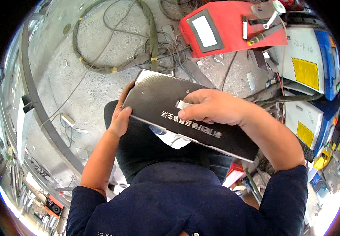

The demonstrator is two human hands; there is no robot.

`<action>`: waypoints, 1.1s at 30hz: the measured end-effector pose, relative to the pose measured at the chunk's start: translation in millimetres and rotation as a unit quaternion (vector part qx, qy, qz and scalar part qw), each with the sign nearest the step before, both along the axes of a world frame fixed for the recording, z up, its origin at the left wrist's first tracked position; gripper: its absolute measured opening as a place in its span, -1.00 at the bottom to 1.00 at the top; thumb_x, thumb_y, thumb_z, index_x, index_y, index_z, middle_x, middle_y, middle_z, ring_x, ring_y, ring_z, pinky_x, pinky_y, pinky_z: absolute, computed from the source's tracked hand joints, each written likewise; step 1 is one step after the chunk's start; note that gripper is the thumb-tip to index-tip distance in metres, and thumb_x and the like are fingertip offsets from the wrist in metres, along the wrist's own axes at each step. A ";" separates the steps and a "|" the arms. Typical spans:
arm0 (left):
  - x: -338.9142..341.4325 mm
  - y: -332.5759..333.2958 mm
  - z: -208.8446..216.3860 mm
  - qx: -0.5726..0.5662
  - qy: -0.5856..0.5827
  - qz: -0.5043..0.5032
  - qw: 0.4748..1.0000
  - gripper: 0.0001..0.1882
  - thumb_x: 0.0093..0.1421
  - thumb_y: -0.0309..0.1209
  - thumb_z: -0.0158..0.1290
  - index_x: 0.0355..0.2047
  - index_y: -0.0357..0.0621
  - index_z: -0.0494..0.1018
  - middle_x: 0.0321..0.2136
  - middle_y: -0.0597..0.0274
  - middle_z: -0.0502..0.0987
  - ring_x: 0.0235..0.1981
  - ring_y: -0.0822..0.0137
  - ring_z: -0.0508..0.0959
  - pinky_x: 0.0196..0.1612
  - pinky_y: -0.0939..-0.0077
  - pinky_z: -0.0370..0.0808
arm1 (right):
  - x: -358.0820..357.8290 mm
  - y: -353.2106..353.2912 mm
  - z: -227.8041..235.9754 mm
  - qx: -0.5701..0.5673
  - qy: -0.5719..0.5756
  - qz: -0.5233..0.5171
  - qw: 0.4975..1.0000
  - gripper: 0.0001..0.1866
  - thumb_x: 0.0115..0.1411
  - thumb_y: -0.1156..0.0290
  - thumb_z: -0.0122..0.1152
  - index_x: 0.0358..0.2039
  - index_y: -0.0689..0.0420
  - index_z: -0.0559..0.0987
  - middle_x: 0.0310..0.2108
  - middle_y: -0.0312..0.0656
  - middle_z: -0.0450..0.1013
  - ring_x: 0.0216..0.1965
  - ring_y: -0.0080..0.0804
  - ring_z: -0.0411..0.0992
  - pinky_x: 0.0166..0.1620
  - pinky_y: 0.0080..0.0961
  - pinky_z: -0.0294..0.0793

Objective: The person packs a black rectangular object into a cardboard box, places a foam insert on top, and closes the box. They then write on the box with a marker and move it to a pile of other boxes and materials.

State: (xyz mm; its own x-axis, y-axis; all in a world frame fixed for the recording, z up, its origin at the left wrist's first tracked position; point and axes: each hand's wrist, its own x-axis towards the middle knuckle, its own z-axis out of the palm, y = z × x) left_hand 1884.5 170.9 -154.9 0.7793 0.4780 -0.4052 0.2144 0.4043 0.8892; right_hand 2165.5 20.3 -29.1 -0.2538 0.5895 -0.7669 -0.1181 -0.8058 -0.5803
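A long, flat black box (150,92) with pale printing and a silvery edge lies tilted across my lap. My left hand (121,114) grips its left end, thumb on the top face and fingers round the side. Over the middle of the box is my right hand (213,106), its thumb and forefinger pinching a small flat silver-white piece (182,104). That piece is at the box's top face; whether it is loose or part of the box I cannot tell. The right hand's other fingers are curled and partly hidden.
A red welding mask (232,27) lies ahead, with a marker, a yellow-tipped tool and a wrench nearby. Coiled hose (153,35) and tangled cables cover the floor ahead. Blue-and-white machines (301,59) stand at the right. A long steel bar (40,102) runs along the left.
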 end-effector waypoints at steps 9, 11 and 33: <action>36.5 -17.0 149.3 0.160 0.230 -0.189 0.941 -0.52 0.38 -0.30 -0.05 0.24 -0.28 0.28 -0.11 0.04 0.60 -0.13 0.32 0.56 0.02 0.42 0.45 | -47.2 -79.1 140.8 0.033 -0.313 -0.118 0.942 -0.39 0.10 -0.09 0.28 -0.27 0.34 0.54 -0.28 0.21 0.54 -0.13 0.14 0.52 -0.05 -0.15 0.47; 28.9 -16.2 189.3 0.227 0.264 -0.254 0.902 -0.55 0.34 -0.20 0.03 0.11 -0.25 0.41 -0.16 -0.08 0.60 -0.11 0.14 0.60 0.02 0.37 0.45 | -59.5 -113.1 179.7 0.014 -0.355 -0.167 0.920 -0.41 0.11 -0.07 0.28 -0.24 0.30 0.54 -0.27 0.20 0.54 -0.12 0.14 0.52 -0.05 -0.14 0.47; -25.7 162.0 214.0 0.228 0.435 -0.494 0.717 -0.48 0.30 -0.25 -0.03 0.05 -0.54 0.28 -0.07 -0.43 0.50 -0.19 -0.21 0.61 -0.28 -0.01 0.59 | -717.6 -350.1 270.7 -0.546 -0.121 -0.700 0.445 -0.32 -0.05 -0.14 0.37 -0.27 0.34 0.66 -0.26 0.12 0.60 -0.18 -0.05 0.60 -0.10 -0.24 0.56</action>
State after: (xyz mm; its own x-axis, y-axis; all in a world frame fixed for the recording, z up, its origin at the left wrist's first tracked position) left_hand 1858.8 332.9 59.1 0.3754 0.1043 -0.9210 0.7500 -0.6180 0.2358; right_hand 1447.9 -329.7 241.6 -0.0562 -0.7171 -0.6947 -0.9879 0.1408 -0.0655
